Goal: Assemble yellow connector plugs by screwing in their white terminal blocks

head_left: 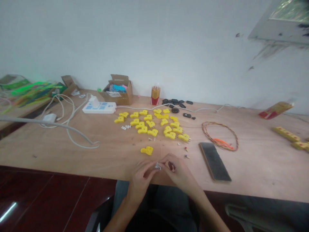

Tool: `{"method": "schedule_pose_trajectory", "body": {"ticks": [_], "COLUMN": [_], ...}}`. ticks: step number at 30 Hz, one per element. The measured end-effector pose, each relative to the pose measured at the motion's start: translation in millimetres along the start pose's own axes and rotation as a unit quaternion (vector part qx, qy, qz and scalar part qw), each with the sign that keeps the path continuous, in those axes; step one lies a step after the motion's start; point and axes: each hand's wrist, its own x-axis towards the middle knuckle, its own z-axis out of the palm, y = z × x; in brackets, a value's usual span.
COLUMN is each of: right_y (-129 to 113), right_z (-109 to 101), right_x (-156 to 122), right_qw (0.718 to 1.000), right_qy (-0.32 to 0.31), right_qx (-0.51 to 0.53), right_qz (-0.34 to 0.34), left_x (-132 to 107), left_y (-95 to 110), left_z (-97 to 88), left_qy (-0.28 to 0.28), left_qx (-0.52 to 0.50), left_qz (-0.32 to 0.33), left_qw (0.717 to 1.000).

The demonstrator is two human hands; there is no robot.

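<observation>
My left hand (141, 175) and my right hand (177, 170) meet at the near edge of the wooden table (72, 151). Both pinch a small white and metal part (158, 166) between their fingertips. Just beyond the fingers lies a single yellow plastic plug shell (147, 150). Further back several yellow plug shells (154, 124) are laid out in rows. Tiny loose metal and white bits (185, 149) are scattered between the rows and my hands.
A dark phone (214, 161) lies right of my hands, with a coil of thin wire (220, 135) behind it. A white power strip (98, 107) with grey cables, an open cardboard box (119, 90), a small bottle (155, 95) and black parts (177, 103) stand further back.
</observation>
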Motion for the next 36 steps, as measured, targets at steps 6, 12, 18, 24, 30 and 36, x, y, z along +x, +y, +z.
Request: {"method": "schedule_pose_trajectory", "body": {"ticks": [6,12,18,24,30,36], "right_y": [-2,8,23,25,24,25], "right_z": [9,3,5,14,15,16], "right_x": [-2,-2,-1,-3,-3,-3], "right_qw": [0.999,0.998,0.995,0.994,0.995,0.995], "right_qy": [-0.003,-0.033,-0.082,-0.102,-0.097,-0.103], "right_qx": [0.053,0.051,0.032,0.033,0.024,0.011], "right_qz": [0.001,-0.018,-0.040,-0.029,-0.013,-0.003], "left_x": [1,6,15,22,27,39], "left_y": [11,9,4,3,4,6], "left_z": [-4.7,-11.0,-16.6,-13.9,-14.6,-16.0], "left_qy": [0.010,-0.001,-0.052,-0.089,-0.113,-0.145], "left_qx": [-0.019,-0.017,-0.007,-0.019,-0.011,-0.007], "left_qz": [0.022,0.001,0.003,-0.016,-0.069,-0.108], "left_qw": [1.000,1.000,0.999,0.996,0.991,0.983]}}
